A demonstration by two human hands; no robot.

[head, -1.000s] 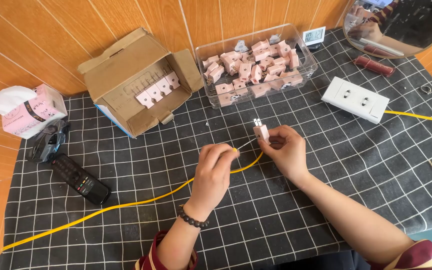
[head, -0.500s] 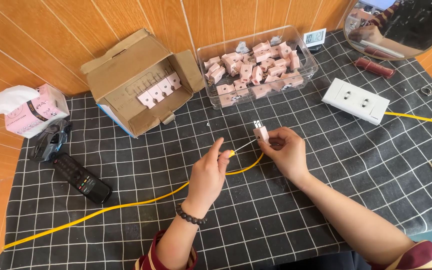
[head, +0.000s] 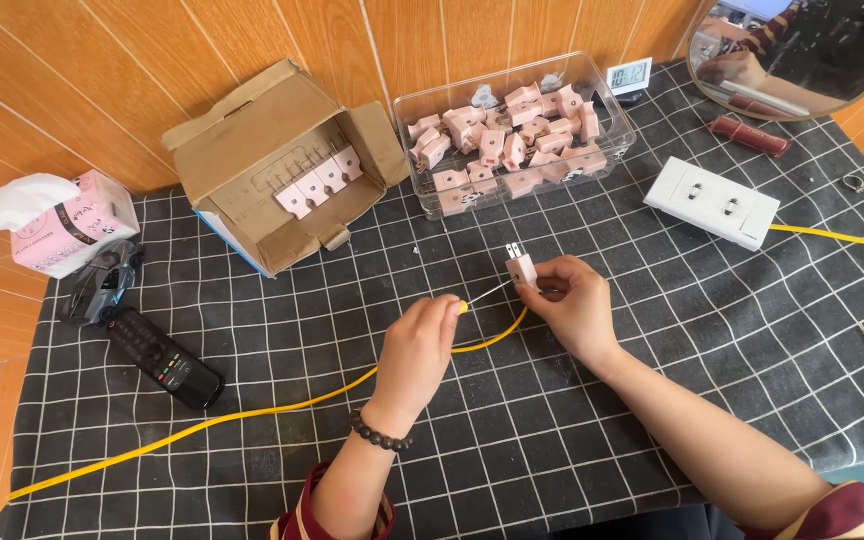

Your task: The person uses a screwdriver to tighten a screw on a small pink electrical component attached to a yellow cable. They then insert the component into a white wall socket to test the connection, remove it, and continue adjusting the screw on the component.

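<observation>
— Where is the plug, from where you stand?

— Up in the right hand (head: 574, 305), prongs pointing to twelve o'clock. That grip is clenched round the pink plug (head: 521, 268), which sits above the checked bench (head: 652, 300), just in front of the clear tub of pink plugs (head: 512, 140).

— And the other hand?

— The left hand (head: 422, 345) pinches the stripped end of the yellow cable (head: 252, 412); the yellow tip shows at its fingertips (head: 455, 308). From that grip the plug lies at about two o'clock, near but not touching.

— So what joins them?

— A thin pale strand, the bared wire (head: 485, 294), I think, runs slantwise from the cable tip up toward the plug's underside. Its long axis follows that same eight-to-two line. I cannot tell whether it reaches inside the plug.

— Which hand is nearer the plug?

— The right; it already has it. The rest of the cable trails off to eight o'clock, past the black remote (head: 164, 358).
</observation>
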